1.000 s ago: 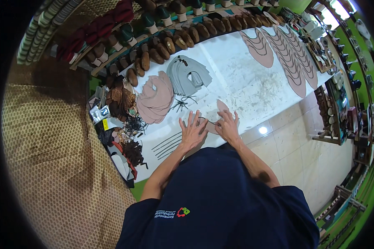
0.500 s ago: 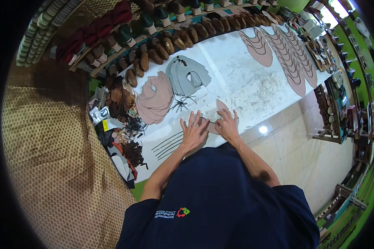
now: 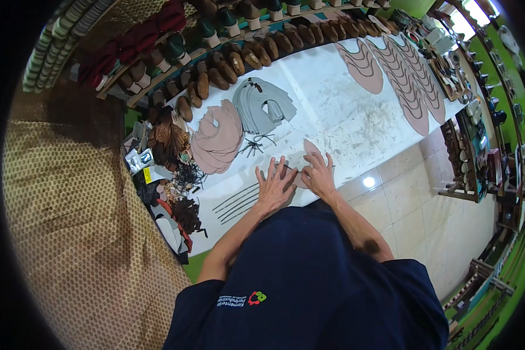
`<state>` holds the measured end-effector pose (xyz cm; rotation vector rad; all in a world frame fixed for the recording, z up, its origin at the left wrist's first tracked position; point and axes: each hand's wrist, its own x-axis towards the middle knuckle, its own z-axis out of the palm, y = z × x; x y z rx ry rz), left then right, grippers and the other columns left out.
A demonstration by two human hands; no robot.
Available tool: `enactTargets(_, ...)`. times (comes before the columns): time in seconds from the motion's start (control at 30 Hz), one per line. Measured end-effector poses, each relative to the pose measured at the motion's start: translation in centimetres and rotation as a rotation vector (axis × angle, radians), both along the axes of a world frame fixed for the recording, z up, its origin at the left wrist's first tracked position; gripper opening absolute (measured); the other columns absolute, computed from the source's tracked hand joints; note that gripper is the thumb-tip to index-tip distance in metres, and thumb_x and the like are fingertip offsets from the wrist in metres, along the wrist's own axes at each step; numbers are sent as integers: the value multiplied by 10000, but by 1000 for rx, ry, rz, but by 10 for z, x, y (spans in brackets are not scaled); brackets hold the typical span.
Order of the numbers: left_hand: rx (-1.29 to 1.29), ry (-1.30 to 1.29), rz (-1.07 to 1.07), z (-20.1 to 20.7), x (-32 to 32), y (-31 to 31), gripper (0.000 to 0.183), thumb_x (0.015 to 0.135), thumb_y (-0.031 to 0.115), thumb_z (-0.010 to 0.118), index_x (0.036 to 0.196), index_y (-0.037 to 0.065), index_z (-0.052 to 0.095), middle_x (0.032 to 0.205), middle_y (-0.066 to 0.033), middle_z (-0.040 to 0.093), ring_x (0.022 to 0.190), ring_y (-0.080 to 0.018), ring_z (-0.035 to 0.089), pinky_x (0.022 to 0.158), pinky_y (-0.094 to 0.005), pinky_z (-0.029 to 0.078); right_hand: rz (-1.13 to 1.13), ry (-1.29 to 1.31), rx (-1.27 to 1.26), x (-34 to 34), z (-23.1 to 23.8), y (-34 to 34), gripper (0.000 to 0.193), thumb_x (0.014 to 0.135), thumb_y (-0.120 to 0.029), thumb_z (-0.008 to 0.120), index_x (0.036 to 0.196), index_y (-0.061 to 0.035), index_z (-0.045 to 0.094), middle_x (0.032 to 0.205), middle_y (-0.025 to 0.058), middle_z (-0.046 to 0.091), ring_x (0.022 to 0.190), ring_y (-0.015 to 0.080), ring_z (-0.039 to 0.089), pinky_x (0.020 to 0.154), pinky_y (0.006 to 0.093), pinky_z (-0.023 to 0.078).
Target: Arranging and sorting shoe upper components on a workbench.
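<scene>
A pink leaf-shaped piece (image 3: 309,144) lies near the table's front edge, largely covered by my hands. My left hand (image 3: 275,185) rests on its left part, fingers spread and pressing down. My right hand (image 3: 319,175) is on the other side, thumb and forefinger pinched together at a thin dark strip (image 3: 291,168) that crosses the piece between the hands. How firmly the strip is gripped is hard to see. Left of my left hand, several more dark strips (image 3: 235,204) lie in parallel rows on the white table (image 3: 309,116).
Fanned stacks of pink pieces (image 3: 216,143) and grey pieces (image 3: 262,105) lie left of centre. Pink pieces with curved dark strips (image 3: 411,87) are at the far right. Wooden shoe lasts (image 3: 233,63) line the back edge. Scraps (image 3: 186,216) crowd the left end.
My left hand has shifted slightly to the right along the piece. The fingers of my right hand have moved a little; the rest stays in place.
</scene>
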<state>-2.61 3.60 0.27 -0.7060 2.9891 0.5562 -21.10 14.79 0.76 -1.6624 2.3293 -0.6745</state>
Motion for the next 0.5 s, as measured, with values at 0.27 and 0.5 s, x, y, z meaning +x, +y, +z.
enactTargets(0.27,-41,-16,-31,0,-2,2,554,1025,483,592,1552,322,539,1784,-107,127,1629,-391,59,1126,-830,57,11,19,-50,-2,-1,-1,118,829,-195,742,847,-99,808,1338,72,649,1422,284,476,1227,637,229)
enactTargets(0.5,-32,-9,-10,3,-6,10,587,1040,526,545,1577,291,509,1793,-75,108,1639,-364,49,1148,-830,57,26,39,-30,-4,-7,-3,113,832,-195,743,853,-103,803,1343,74,649,1423,284,476,1229,639,230)
